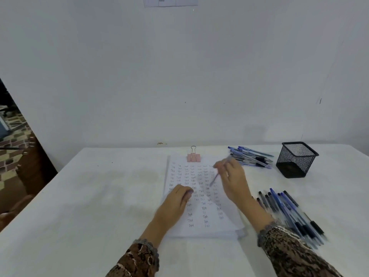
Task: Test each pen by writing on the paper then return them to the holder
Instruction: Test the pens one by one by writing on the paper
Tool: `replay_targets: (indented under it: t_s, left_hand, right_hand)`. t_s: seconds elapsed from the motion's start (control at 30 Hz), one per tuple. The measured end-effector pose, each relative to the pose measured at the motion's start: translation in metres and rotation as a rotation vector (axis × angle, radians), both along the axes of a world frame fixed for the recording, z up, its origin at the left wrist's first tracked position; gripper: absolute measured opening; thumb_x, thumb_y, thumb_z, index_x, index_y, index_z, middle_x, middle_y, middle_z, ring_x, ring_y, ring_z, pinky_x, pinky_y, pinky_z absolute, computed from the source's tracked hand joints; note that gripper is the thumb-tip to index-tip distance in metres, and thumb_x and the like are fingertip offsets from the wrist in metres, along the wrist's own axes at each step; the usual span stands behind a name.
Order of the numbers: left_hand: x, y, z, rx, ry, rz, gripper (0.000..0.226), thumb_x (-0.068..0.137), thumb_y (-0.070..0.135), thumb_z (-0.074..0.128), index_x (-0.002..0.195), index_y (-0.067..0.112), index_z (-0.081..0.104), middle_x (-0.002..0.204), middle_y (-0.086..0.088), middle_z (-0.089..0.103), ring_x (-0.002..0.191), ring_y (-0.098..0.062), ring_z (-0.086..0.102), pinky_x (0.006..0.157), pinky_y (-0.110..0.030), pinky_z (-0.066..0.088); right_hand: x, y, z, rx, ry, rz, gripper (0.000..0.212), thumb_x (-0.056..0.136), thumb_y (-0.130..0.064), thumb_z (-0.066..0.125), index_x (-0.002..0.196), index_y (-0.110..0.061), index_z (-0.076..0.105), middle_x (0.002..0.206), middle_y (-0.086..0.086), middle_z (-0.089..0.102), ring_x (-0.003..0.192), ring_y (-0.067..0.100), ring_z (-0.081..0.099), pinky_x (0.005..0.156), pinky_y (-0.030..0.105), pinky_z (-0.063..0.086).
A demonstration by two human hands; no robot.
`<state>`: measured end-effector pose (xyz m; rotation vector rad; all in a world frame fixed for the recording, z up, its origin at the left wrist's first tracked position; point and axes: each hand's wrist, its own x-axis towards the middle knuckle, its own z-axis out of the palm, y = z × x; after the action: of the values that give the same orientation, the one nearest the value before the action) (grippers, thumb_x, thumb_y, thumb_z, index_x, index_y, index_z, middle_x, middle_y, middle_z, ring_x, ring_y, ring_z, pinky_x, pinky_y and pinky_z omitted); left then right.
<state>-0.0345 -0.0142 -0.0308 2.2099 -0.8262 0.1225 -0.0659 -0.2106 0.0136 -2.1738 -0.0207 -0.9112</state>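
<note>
The pen being tested (216,178) is pinched in the fingers of the right hand (232,180). It slants down to the left with its tip over the upper right part of the paper (211,229), though blur hides whether the tip touches the sheet. The left hand (178,198) rests on the left side of the paper with its fingers bent. A bluish smear at the fingertips is too blurred to say whether they pinch something small or only press the sheet flat. The paper lies in the middle of the tabletop (99,186), held at its far edge by a pink binder clip (193,156), and columns of "Test" cover most of it, so many pens appear to have been tried. None seems to have been returned, because the black mesh holder (296,159) near the far right corner looks empty. One pile of pens (252,156) lies by the far edge between the clip and the holder, and a second pile (289,211) lies toward the near right, beside the right forearm. Which pile has been tested I cannot tell. Nothing stands between the writing hand and the holder except the far pile, which a direct reach would cross. A printed sheet (170,1) hangs on the wall above.
</note>
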Motion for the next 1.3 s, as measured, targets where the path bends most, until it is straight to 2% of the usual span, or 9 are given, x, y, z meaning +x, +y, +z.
replay_targets:
  t_s: [0.07, 0.13, 0.3, 0.5, 0.9, 1.03, 1.13, 1.2, 1.3]
  left_hand:
    - [0.001, 0.0, 0.0, -0.026, 0.051, 0.021, 0.022, 0.096, 0.02, 0.044, 0.11, 0.01, 0.058, 0.098, 0.009, 0.056, 0.094, -0.006, 0.054, 0.079, -0.003, 0.036]
    - [0.002, 0.0, -0.001, -0.038, 0.072, 0.036, 0.02, 0.094, 0.018, 0.049, 0.108, 0.009, 0.06, 0.098, 0.008, 0.058, 0.093, -0.006, 0.054, 0.077, -0.001, 0.035]
    - [0.003, -0.001, -0.001, -0.039, 0.059, 0.036, 0.019, 0.092, 0.019, 0.054, 0.105, 0.007, 0.061, 0.092, 0.005, 0.057, 0.086, -0.007, 0.052, 0.073, -0.001, 0.034]
    - [0.001, 0.001, 0.001, -0.071, 0.071, 0.04, 0.018, 0.092, 0.02, 0.053, 0.106, 0.012, 0.062, 0.091, 0.01, 0.057, 0.083, 0.001, 0.051, 0.075, -0.001, 0.035]
    - [0.0, 0.002, 0.0, -0.065, 0.038, -0.063, 0.03, 0.085, 0.019, 0.046, 0.102, 0.004, 0.066, 0.093, -0.003, 0.066, 0.085, -0.002, 0.054, 0.077, -0.002, 0.036]
    - [0.001, 0.0, 0.0, -0.078, 0.013, -0.082, 0.023, 0.09, 0.015, 0.05, 0.106, 0.005, 0.065, 0.093, 0.006, 0.063, 0.086, 0.005, 0.051, 0.078, -0.001, 0.035]
    - [0.005, 0.002, -0.001, -0.08, -0.022, -0.026, 0.019, 0.091, 0.012, 0.053, 0.105, 0.006, 0.063, 0.088, 0.008, 0.059, 0.077, 0.002, 0.049, 0.076, -0.004, 0.035]
    - [0.007, 0.005, -0.003, -0.093, -0.039, 0.002, 0.02, 0.089, 0.018, 0.053, 0.104, 0.009, 0.064, 0.086, 0.015, 0.054, 0.079, 0.003, 0.049, 0.077, -0.008, 0.037]
    - [0.006, 0.007, -0.004, -0.07, -0.079, -0.04, 0.036, 0.086, 0.041, 0.05, 0.107, 0.016, 0.065, 0.095, 0.016, 0.057, 0.092, 0.009, 0.047, 0.084, -0.014, 0.04]
  right_hand:
    - [-0.007, 0.016, 0.0, 0.7, 0.049, 0.138, 0.03, 0.1, -0.026, 0.036, 0.084, -0.008, 0.054, 0.067, 0.004, 0.054, 0.055, 0.004, 0.051, 0.057, 0.021, 0.041]
    - [-0.008, 0.027, -0.011, 1.063, 0.106, 0.18, 0.026, 0.101, -0.017, 0.036, 0.08, -0.006, 0.049, 0.063, 0.009, 0.051, 0.046, 0.011, 0.053, 0.05, 0.027, 0.044]
    - [-0.013, 0.042, -0.029, 1.221, 0.193, 0.223, 0.025, 0.099, -0.012, 0.041, 0.077, -0.005, 0.05, 0.066, 0.01, 0.054, 0.046, 0.014, 0.058, 0.048, 0.022, 0.05]
    - [-0.014, 0.041, -0.029, 1.33, 0.077, 0.135, 0.023, 0.098, -0.012, 0.044, 0.078, -0.004, 0.052, 0.065, 0.009, 0.054, 0.045, 0.013, 0.056, 0.044, 0.022, 0.049]
    - [-0.02, 0.048, -0.036, 0.843, 0.365, 0.43, 0.019, 0.092, -0.002, 0.052, 0.093, 0.014, 0.062, 0.082, 0.023, 0.065, 0.07, 0.02, 0.064, 0.069, 0.025, 0.053]
    - [-0.022, 0.041, -0.028, 0.822, 0.422, 0.512, 0.014, 0.091, -0.005, 0.054, 0.085, -0.001, 0.066, 0.08, 0.014, 0.066, 0.072, 0.016, 0.063, 0.072, 0.023, 0.053]
    - [-0.022, 0.032, -0.019, 0.996, 0.365, 0.368, 0.009, 0.08, 0.006, 0.065, 0.077, -0.002, 0.065, 0.075, 0.011, 0.064, 0.064, 0.017, 0.065, 0.065, 0.022, 0.055]
    - [-0.023, 0.023, -0.01, 0.715, 0.414, 0.261, 0.014, 0.074, 0.004, 0.073, 0.069, -0.006, 0.065, 0.07, 0.009, 0.065, 0.06, 0.017, 0.063, 0.062, 0.023, 0.054]
    - [-0.027, 0.022, 0.007, -0.124, 0.727, 0.209, 0.016, 0.079, -0.005, 0.064, 0.071, -0.018, 0.059, 0.078, -0.001, 0.061, 0.07, 0.012, 0.054, 0.067, 0.028, 0.051]
